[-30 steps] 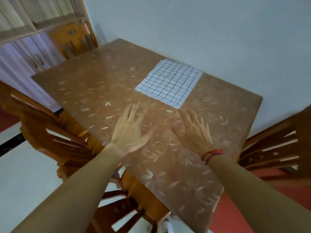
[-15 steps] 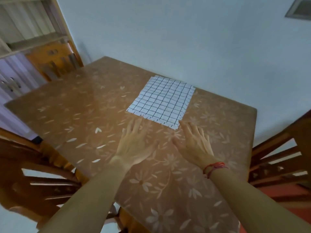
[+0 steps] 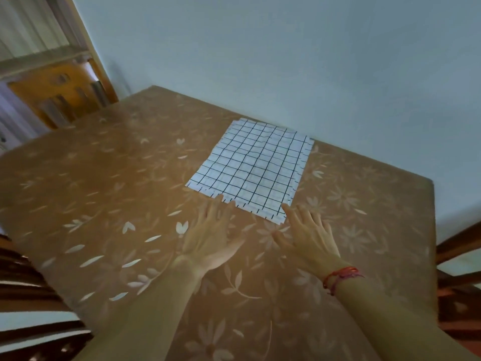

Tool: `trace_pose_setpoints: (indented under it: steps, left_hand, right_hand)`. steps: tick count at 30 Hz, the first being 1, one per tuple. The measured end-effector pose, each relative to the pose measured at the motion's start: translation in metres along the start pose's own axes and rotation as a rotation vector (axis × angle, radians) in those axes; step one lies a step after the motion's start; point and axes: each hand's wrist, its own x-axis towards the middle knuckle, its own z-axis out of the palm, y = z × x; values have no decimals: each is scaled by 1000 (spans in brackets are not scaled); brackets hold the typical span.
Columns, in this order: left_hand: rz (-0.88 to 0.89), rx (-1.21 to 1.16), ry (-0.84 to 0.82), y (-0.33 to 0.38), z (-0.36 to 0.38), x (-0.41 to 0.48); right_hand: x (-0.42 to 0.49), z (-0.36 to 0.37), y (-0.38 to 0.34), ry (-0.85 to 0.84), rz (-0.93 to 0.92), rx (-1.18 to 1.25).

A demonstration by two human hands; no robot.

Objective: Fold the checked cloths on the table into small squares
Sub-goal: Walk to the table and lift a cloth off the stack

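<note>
1. Checked cloth (image 3: 253, 168) lies flat and unfolded on the far right part of the table (image 3: 109, 194), near the wall.
2. Left hand (image 3: 208, 235) has flat, spread fingers at the cloth's near edge and holds nothing.
3. Right hand (image 3: 308, 235) is likewise flat, at the near right corner.
4. Step: pinch both near corners, carry them evenly to the far edge, match the grid lines, then press the crease.

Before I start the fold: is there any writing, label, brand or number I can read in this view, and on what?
None can be read.
The checked cloth shows only a black grid on white, with no tag or print.
The table cover bears flowers and leaves, with no lettering.
The shelves at the far left are blurred, and no text shows there.
</note>
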Motion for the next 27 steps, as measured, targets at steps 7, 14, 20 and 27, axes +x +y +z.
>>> trace_pose_setpoints:
  steps: [7,14,20,27]
  left_hand:
    - [-17,28,-110,-18,46,61]
    - [11,40,-152,-19,86,106]
    - [9,56,-169,-22,109,122]
    - [51,123,-91,-21,122,117]
  right_hand:
    - [51,51,25,-15,-14,-30]
    - [84,81,34,-67,-22,5]
    - [98,96,35,-57,-63,36]
    - [97,105,39,-20,-106,-53]
